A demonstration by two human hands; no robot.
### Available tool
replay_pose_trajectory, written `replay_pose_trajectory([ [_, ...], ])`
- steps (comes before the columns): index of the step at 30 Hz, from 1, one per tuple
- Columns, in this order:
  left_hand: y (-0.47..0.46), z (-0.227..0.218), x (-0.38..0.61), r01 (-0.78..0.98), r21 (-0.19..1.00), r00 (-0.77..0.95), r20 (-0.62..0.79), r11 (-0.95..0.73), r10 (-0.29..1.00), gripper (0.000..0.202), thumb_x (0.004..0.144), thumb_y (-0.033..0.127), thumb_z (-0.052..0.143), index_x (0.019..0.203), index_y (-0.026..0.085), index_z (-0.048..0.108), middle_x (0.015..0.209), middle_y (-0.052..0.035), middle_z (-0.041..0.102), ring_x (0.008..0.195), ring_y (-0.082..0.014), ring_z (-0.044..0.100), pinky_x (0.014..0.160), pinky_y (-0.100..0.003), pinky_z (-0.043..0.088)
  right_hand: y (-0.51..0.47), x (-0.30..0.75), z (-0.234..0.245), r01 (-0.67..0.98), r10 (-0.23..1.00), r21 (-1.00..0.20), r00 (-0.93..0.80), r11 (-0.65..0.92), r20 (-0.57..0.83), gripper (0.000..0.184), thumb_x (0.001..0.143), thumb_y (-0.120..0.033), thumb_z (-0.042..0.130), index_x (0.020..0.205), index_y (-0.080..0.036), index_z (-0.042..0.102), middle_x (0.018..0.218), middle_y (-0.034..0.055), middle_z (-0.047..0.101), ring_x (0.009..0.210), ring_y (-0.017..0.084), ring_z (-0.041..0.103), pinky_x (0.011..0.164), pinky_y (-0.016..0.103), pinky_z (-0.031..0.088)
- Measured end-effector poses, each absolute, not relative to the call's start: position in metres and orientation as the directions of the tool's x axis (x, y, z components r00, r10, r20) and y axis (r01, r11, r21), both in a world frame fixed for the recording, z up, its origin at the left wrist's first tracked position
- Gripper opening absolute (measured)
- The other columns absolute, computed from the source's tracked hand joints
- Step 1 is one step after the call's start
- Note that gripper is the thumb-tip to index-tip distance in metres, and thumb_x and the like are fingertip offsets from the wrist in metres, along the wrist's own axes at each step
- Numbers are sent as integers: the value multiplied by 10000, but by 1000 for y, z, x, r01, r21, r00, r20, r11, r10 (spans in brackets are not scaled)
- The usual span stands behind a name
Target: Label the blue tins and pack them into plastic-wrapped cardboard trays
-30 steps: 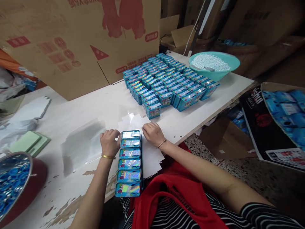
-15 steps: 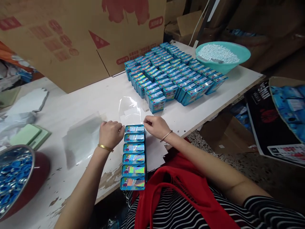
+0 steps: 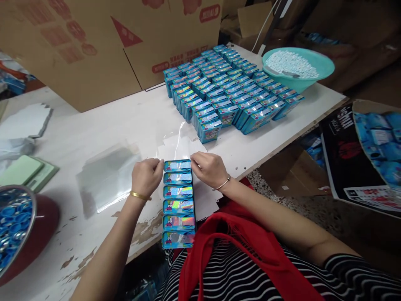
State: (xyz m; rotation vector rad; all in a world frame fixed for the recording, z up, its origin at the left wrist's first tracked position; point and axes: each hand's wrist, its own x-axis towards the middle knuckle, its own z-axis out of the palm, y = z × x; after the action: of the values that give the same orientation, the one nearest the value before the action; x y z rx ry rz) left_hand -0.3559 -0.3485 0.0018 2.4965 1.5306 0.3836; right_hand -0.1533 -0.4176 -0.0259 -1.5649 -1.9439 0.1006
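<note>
A row of several small blue boxes with shiny labels lies end to end at the near edge of the white table, reaching toward my lap. My left hand is closed at the far left corner of the row. My right hand is closed at the far right corner. Both pinch a clear plastic film that rises just beyond the farthest box. White paper sheets lie under the row.
Many more blue boxes stand packed in rows at the back right. A teal bowl of white pieces sits behind them. A big cardboard carton stands at the back. A red bowl of blue caps is at left, clear film sheets beside my left hand.
The clear film beyond the row has lifted and folded up between my hands. Both hands closed in on the far end of the row. The view tilted down a little.
</note>
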Motion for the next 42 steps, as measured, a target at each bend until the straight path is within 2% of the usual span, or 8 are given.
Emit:
replay_pose_trajectory([
  [4, -359, 0, -369, 743, 97, 636, 206, -663, 743, 379, 890, 306, 421, 550, 188, 538, 599, -59, 567, 641, -183, 488, 663, -328, 263, -432, -159, -34, 875, 878, -335, -180, 349, 444, 231, 903, -181, 410, 720, -182, 551, 665, 50, 586, 628, 172, 500, 612, 309, 296],
  [7, -369, -15, -378, 732, 26, 655, 246, -680, 714, 316, 889, 290, 436, 624, 197, 581, 639, -68, 593, 679, -203, 498, 680, -346, 269, -440, -163, -48, 894, 888, -335, -129, 297, 442, 185, 897, -181, 411, 793, -177, 564, 680, 46, 611, 631, 169, 526, 614, 301, 302],
  [9, -374, -29, -381, 760, 27, 618, 280, -649, 735, 242, 874, 276, 461, 692, 200, 601, 691, -72, 617, 709, -217, 506, 684, -351, 274, -441, -163, -57, 908, 921, -375, -30, 188, 388, 136, 876, -207, 447, 920, -157, 565, 720, 46, 635, 652, 173, 557, 618, 288, 313],
  [12, -376, -49, -380, 806, 53, 555, 280, -589, 784, 193, 854, 240, 471, 701, 199, 581, 712, -74, 620, 718, -228, 508, 664, -346, 269, -439, -163, -65, 915, 969, -404, 111, -12, 221, 270, 862, -333, 502, 1052, -143, 528, 751, 39, 662, 665, 184, 587, 597, 267, 305],
  [20, -374, -60, -385, 807, 147, 511, 312, -572, 801, 253, 857, 247, 458, 612, 195, 494, 648, -30, 574, 663, -189, 512, 646, -319, 267, -433, -162, -66, 923, 987, -358, 158, -143, 14, 236, 929, -389, 434, 906, -196, 568, 854, 38, 703, 746, 177, 627, 582, 264, 263],
  [25, -361, -53, -384, 812, 220, 442, 373, -540, 816, 213, 794, 334, 548, 643, 192, 503, 590, 11, 519, 611, -156, 495, 662, -303, 275, -425, -161, -60, 906, 976, -386, 209, -172, 57, 350, 889, -525, 464, 945, -192, 557, 772, 38, 698, 677, 191, 617, 556, 270, 218],
  [31, -355, -53, -378, 824, 57, 474, 476, -564, 740, 345, 885, 287, 459, 554, 195, 432, 538, 2, 490, 580, -159, 446, 642, -313, 245, -422, -165, -56, 940, 988, -342, 49, 3, 145, 200, 923, -238, 402, 879, -176, 587, 804, 47, 699, 673, 152, 586, 581, 280, 222],
  [42, -368, -59, -388, 751, -19, 521, 630, -660, 575, 267, 876, 207, 512, 614, 199, 460, 552, 19, 505, 582, -152, 443, 658, -301, 280, -441, -164, -76, 939, 913, -272, -90, 211, 398, 183, 852, -199, 435, 724, -165, 561, 637, 23, 606, 571, 136, 477, 593, 298, 231],
])
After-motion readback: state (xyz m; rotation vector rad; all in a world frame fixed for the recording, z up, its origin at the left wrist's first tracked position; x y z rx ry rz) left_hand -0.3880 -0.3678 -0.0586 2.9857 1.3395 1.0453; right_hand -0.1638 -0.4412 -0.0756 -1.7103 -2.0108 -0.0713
